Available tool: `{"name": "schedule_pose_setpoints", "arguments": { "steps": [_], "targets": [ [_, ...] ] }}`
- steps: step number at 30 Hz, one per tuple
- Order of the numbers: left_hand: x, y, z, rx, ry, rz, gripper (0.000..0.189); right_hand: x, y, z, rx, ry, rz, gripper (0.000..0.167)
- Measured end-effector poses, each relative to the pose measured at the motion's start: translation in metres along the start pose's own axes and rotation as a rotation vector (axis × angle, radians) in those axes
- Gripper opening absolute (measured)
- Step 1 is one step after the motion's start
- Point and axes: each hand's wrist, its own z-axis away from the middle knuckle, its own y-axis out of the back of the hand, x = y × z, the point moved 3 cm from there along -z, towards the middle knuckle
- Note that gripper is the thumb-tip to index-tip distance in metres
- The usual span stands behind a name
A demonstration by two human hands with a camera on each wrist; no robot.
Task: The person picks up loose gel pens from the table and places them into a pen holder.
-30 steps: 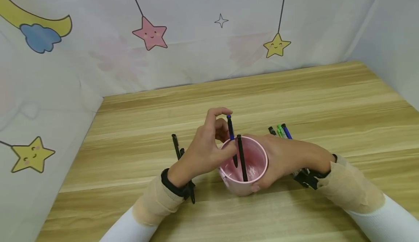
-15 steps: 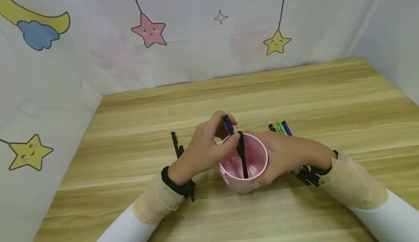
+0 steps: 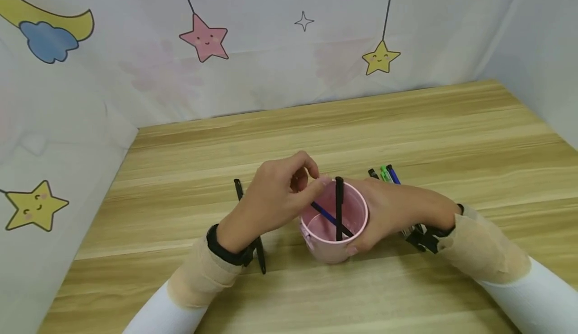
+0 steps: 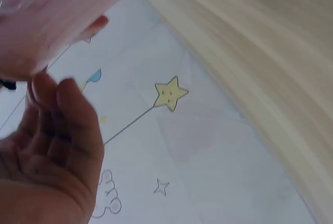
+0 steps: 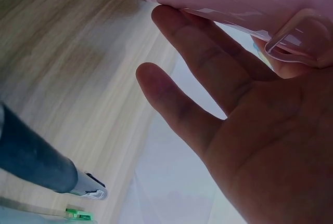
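A small pink bucket [image 3: 331, 254] stands on the wooden table between both hands. My right hand [image 3: 384, 211] grips it from the right, with the thumb on the near side and fingers round the far side. Inside, a black pen [image 3: 339, 208] stands near upright, and a blue-and-black pen [image 3: 331, 218] leans across behind it. My left hand [image 3: 284, 188] hovers at the bucket's left rim with loosely curled fingers and nothing between them. In the left wrist view, its fingertips [image 4: 73, 91] are close beside the bucket's wall [image 4: 57, 31].
Left of the bucket, a black pen [image 3: 260, 256] lies partly under the left forearm. Behind the right forearm are a dark pen [image 3: 373, 173], a green-topped pen [image 3: 386, 173] and a blue pen [image 3: 394, 174], partly hidden. A star-printed cloth [image 3: 271, 73] hangs behind the table [image 3: 203, 148].
My left hand has let go of the blue-and-black pen, which has dropped into the bucket and leans there. The hand has drawn slightly left. My right hand keeps its grip on the bucket.
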Motion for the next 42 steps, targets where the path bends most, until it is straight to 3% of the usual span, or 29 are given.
{"name": "schedule_pose_setpoints", "arguments": {
  "steps": [4, 8, 16, 21, 27, 42],
  "targets": [
    [-0.001, 0.005, 0.000, -0.145, 0.033, 0.046, 0.014, 0.001, 0.001, 0.001, 0.006, 0.006, 0.008, 0.076],
    [0.000, 0.010, -0.001, -0.194, 0.031, 0.053, 0.010, 0.001, 0.001, 0.001, 0.006, 0.006, 0.006, 0.078],
    [0.002, 0.018, -0.003, -0.113, 0.011, 0.093, 0.007, -0.001, 0.001, -0.002, -0.006, 0.015, -0.027, 0.086],
    [0.001, 0.021, -0.003, -0.062, 0.089, 0.183, 0.015, -0.003, 0.001, -0.004, -0.007, 0.033, -0.021, 0.084],
    [0.001, 0.015, -0.004, -0.049, 0.149, 0.225, 0.005, -0.003, 0.001, -0.002, -0.006, 0.027, -0.027, 0.084],
    [0.002, 0.001, -0.002, -0.019, 0.049, 0.126, 0.004, -0.003, -0.002, 0.001, 0.007, 0.011, -0.017, 0.082]
  ]
}}
